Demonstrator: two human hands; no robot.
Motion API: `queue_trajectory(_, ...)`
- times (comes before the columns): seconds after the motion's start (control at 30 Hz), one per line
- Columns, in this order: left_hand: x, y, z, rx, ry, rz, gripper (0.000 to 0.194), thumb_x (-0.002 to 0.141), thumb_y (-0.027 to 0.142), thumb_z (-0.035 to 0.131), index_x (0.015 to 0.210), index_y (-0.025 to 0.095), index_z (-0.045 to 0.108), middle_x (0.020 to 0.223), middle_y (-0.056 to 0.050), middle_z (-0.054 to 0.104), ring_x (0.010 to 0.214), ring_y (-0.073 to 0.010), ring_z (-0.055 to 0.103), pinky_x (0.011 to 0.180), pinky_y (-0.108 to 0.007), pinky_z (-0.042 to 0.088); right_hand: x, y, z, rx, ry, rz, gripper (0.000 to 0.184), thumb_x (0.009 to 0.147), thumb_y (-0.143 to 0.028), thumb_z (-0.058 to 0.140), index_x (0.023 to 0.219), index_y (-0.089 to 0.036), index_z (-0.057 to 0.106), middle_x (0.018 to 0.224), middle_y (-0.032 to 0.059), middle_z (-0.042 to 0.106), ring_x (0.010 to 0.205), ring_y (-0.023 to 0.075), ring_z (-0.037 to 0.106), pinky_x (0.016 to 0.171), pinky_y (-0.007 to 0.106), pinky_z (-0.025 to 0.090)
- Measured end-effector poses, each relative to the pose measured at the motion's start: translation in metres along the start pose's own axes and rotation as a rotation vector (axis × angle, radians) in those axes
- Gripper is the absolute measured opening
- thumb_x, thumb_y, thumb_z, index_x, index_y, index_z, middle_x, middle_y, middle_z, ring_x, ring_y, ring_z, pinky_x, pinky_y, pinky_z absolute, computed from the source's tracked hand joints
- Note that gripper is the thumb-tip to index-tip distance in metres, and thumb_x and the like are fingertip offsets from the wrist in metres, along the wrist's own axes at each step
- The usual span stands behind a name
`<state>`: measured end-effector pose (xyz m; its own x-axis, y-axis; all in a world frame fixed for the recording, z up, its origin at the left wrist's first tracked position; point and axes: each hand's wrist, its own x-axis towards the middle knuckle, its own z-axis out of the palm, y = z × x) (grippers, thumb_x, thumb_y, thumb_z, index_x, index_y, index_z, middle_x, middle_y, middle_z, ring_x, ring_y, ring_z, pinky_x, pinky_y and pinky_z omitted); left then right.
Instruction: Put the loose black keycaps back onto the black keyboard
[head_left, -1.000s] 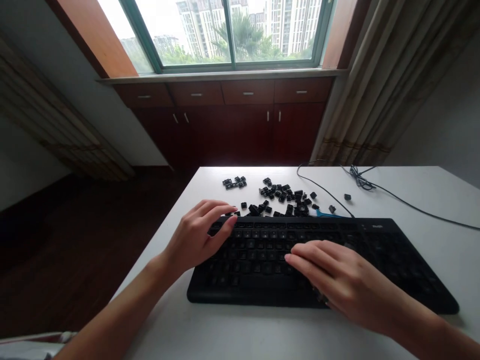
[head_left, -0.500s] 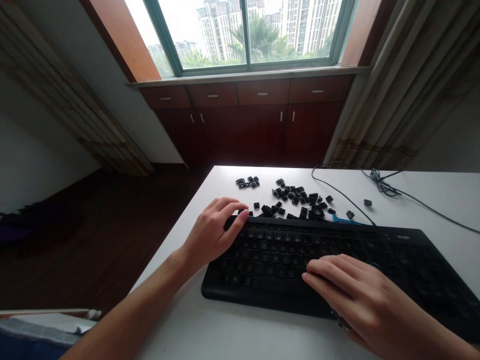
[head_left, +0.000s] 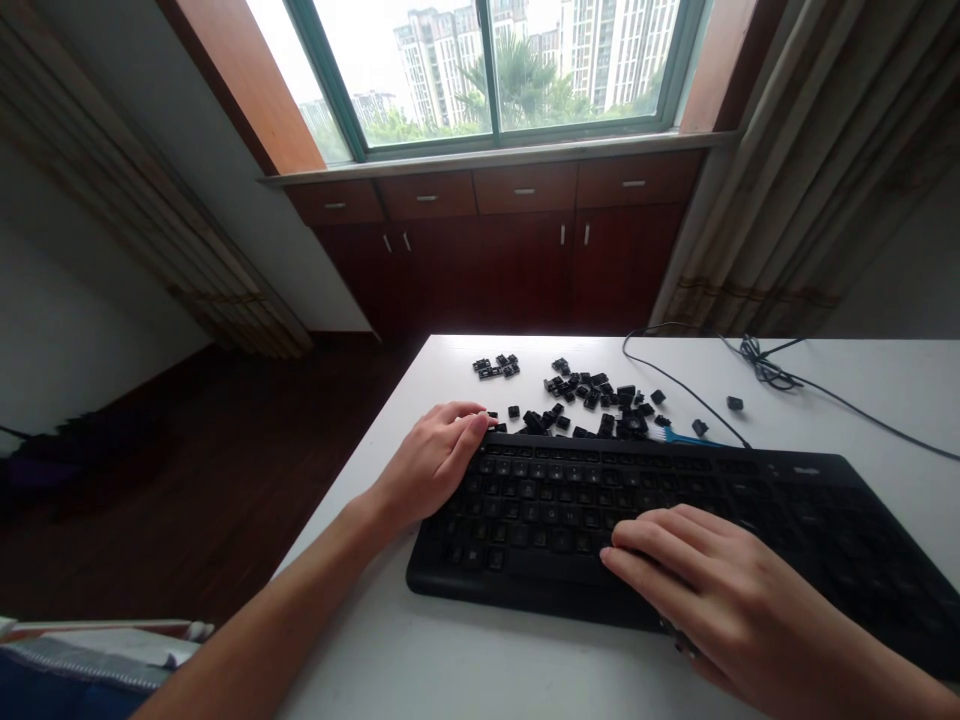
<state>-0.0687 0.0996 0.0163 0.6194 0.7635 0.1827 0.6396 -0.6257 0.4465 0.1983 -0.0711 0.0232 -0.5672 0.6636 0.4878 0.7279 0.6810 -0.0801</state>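
Black keycaps (head_left: pixel 577 395) lie strewn over the far side of the white worktop (head_left: pixel 352 640), in a loose heap just beyond the far edge of your black keyboard (head_left: pixel 540 520), with a smaller cluster (head_left: pixel 495 367) to the left of the heap. Your left hand (head_left: pixel 427 465) has sunk lower and flatter than a moment ago: its fingers sit together, loosely curled and empty, their tips against the keyboard's far-left corner. Your right hand (head_left: pixel 712 590) has barely moved, fingers together and stretched across the near-right keys, not clamped on any keycap that you can see. A small dark object (head_left: pixel 675 632) shows beneath its palm at the keyboard's near edge; whether the hand holds it, you cannot tell. The keyboard lies flat on the worktop, with rows of keys in place. Just beyond its far edge, a small blue-handled brush (head_left: pixel 682 437) lies beside the heap, a lone keycap (head_left: pixel 734 403) sits well to the right, and a thin dark cable (head_left: pixel 675 375) runs from the keyboard's far edge toward a tangled bundle (head_left: pixel 765 370) at far right.
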Motion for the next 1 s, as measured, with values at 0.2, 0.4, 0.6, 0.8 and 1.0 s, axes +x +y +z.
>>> queue_trajectory(0.2, 0.004, -0.004, 0.005, -0.012, 0.048, 0.026, 0.053, 0.106, 0.045, 0.027, 0.113, 0.022, 0.075, 0.128, -0.007, 0.068, 0.125, -0.0262, 0.057, 0.109, -0.046, 0.045, -0.001, -0.001, 0.001, 0.017, -0.031, 0.011, 0.04, 0.085, 0.001, 0.041, 0.11, -0.015, 0.068, 0.102, 0.0108, 0.073, 0.092, 0.0253, 0.067, 0.075, 0.04, 0.055)
queue_trajectory(0.4, 0.013, -0.018, 0.017, -0.066, 0.159, -0.042, 0.034, 0.099, 0.047, 0.05, 0.107, 0.021, 0.07, 0.103, -0.008, 0.074, 0.09, -0.0229, 0.071, 0.079, -0.037, 0.059, -0.002, 0.0, 0.003, 0.019, -0.048, 0.015, 0.046, 0.077, 0.003, 0.043, 0.111, -0.017, 0.067, 0.103, 0.0103, 0.072, 0.093, 0.0248, 0.067, 0.077, 0.039, 0.054)
queue_trajectory(0.6, 0.031, -0.023, 0.008, -0.113, 0.135, -0.015, 0.035, 0.095, 0.049, 0.055, 0.11, 0.02, 0.068, 0.109, -0.009, 0.069, 0.091, -0.0215, 0.07, 0.075, -0.035, 0.062, -0.003, 0.001, 0.003, 0.031, -0.055, 0.027, 0.046, 0.077, 0.001, 0.044, 0.113, -0.017, 0.066, 0.106, 0.01, 0.072, 0.093, 0.0248, 0.066, 0.078, 0.038, 0.053)
queue_trajectory(0.8, 0.079, 0.005, -0.001, -0.035, 0.008, 0.242, 0.035, 0.095, 0.046, 0.055, 0.12, 0.022, 0.065, 0.122, -0.01, 0.064, 0.103, -0.0231, 0.067, 0.086, -0.037, 0.058, -0.003, 0.005, 0.004, 0.048, -0.054, 0.039, 0.045, 0.076, 0.002, 0.045, 0.111, -0.017, 0.066, 0.105, 0.0096, 0.071, 0.093, 0.024, 0.065, 0.079, 0.038, 0.053)
queue_trajectory(1.0, 0.128, 0.044, 0.012, 0.209, -0.25, 0.513, 0.035, 0.09, 0.03, 0.065, 0.124, 0.022, 0.065, 0.129, -0.01, 0.063, 0.117, -0.0261, 0.061, 0.1, -0.035, 0.047, -0.005, 0.01, 0.004, 0.029, -0.094, 0.057, 0.041, 0.078, 0.001, 0.045, 0.109, -0.017, 0.064, 0.103, 0.0104, 0.069, 0.087, 0.021, 0.062, 0.077, 0.034, 0.05)
